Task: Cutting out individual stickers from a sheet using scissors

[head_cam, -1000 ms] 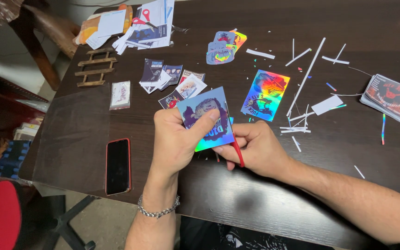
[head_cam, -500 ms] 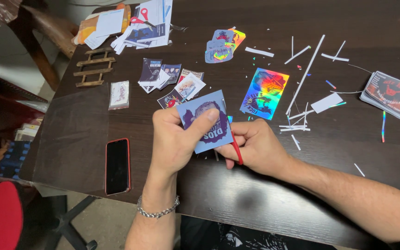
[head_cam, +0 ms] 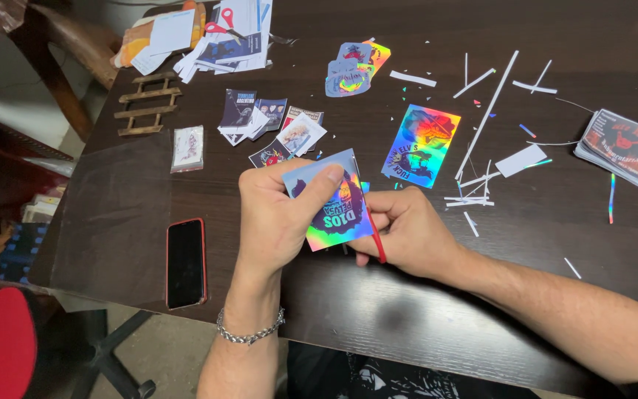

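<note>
Near the middle of the frame, the left hand (head_cam: 278, 214) holds a holographic sticker sheet (head_cam: 334, 203) upright-tilted above the dark desk (head_cam: 526, 244), its grip closed on the sheet with the thumb pressed across the printed face and the fingers curled behind. The right hand (head_cam: 407, 233) sits just beside it at the sheet's right edge, its grip closed around red-handled scissors (head_cam: 374, 233); the blades are mostly hidden behind the sheet, so whether they are cutting into it cannot be told. A silver chain bracelet (head_cam: 249, 332) circles the left wrist. To the lower left lies a phone with a red case (head_cam: 186, 262), screen dark. Just above and right of the hands a second rainbow sticker (head_cam: 421, 144) lies flat, with thin white paper strips (head_cam: 481, 118) scattered to its right. A stack of dark printed cards (head_cam: 625, 148) rests at the right edge, and smaller cut stickers (head_cam: 271, 125) cluster above the hands. Another pair of red scissors (head_cam: 223, 22) lies on papers at the upper left.
</note>
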